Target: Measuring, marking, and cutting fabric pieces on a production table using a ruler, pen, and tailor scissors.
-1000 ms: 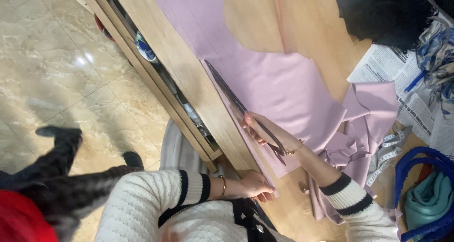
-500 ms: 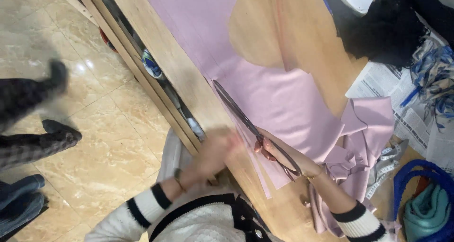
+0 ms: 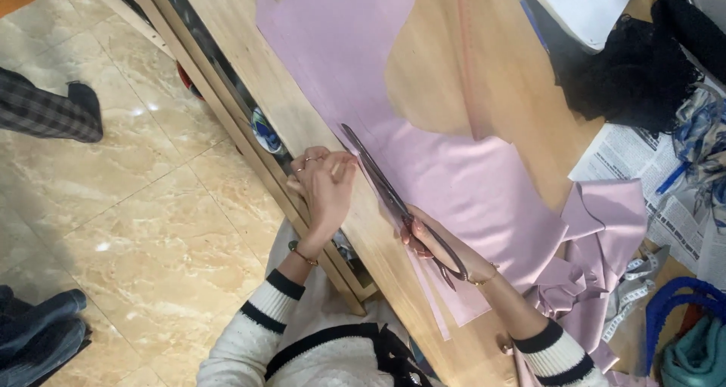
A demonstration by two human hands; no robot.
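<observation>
A long wooden surface (image 3: 484, 92) over marble floor carries thin, limp lilac fabric (image 3: 454, 183), likely to slide. The right hand (image 3: 442, 243) grips heavy steel scissors (image 3: 386, 187) by their loops; the left hand (image 3: 325, 187), fingers loosely together, rests at the near edge.

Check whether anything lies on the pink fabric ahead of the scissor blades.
Nothing visible does. The scissors in the right hand point along bare pink fabric. The left hand rests at the table edge, beside the blades, not ahead.

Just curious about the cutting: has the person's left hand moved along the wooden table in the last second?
Yes. The left hand moved forward along the wooden table's edge, away from the body.
</observation>
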